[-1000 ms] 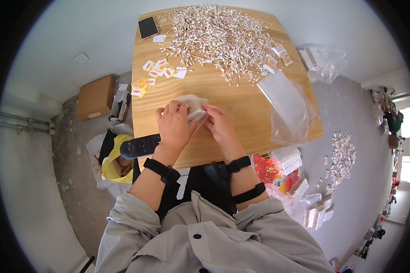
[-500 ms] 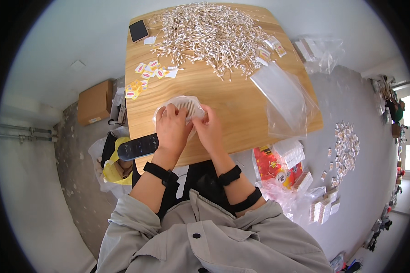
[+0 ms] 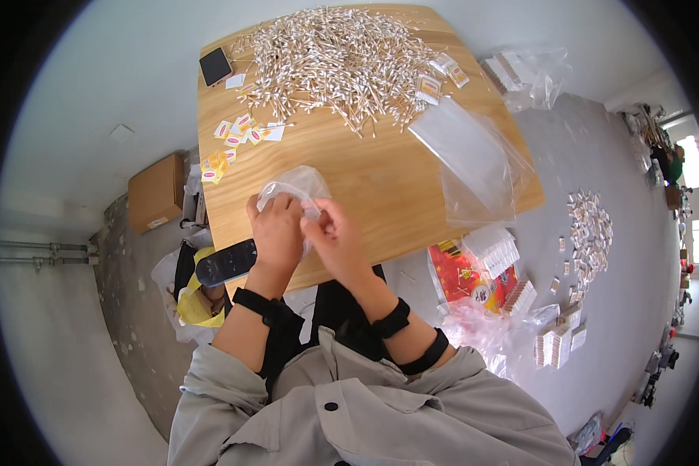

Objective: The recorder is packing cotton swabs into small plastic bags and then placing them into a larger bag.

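On the wooden table point(image 3: 388, 186), a crinkled clear plastic bag point(image 3: 299, 181) is between my hands near the front left. My left hand point(image 3: 278, 233) closes around the bag's near side with curled fingers. My right hand point(image 3: 334, 239), slightly blurred, pinches the bag's edge beside it. What lies inside the bag is mostly covered by my fingers. Beyond my hands spreads a large heap of cotton swabs point(image 3: 334, 66). Small yellow and white cards point(image 3: 237, 133) lie scattered at the left, and flat clear bags point(image 3: 466, 151) lie stacked at the right.
A phone point(image 3: 227, 262) juts over the table's left front edge. A black square device point(image 3: 215, 67) sits far left; small swab packs point(image 3: 429, 88) lie by the heap. A carton point(image 3: 155, 192), a yellow bag point(image 3: 197, 303), a red package point(image 3: 466, 276) and scattered packs point(image 3: 590, 241) surround the table below.
The bag has turned in my hands; the row of swabs that showed in it is now covered. My right hand has moved in closer to my left. The view has shifted slightly.
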The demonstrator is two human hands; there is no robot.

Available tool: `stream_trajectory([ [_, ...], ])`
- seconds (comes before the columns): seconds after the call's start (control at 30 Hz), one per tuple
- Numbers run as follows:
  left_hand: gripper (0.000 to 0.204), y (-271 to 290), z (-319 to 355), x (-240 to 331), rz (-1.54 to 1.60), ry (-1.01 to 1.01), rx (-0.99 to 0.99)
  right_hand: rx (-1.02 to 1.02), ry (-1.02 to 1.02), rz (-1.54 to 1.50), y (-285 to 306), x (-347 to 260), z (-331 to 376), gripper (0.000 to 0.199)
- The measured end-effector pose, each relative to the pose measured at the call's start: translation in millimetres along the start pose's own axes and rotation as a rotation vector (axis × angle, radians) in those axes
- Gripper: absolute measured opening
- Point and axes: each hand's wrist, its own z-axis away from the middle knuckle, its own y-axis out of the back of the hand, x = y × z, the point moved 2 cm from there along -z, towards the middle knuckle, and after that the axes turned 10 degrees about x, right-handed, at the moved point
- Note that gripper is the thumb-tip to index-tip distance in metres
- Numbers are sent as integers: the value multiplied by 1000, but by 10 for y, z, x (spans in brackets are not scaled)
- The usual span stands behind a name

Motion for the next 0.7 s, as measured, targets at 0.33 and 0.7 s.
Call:
stream_trajectory([
  [0.33, 19, 0, 8, 21, -86, 23, -27, 258, 169, 267, 288, 395, -475, 24],
  [0.7, 27, -30, -17, -71, -79, 70, -59, 107, 126, 460, 59, 512, -330, 20],
])
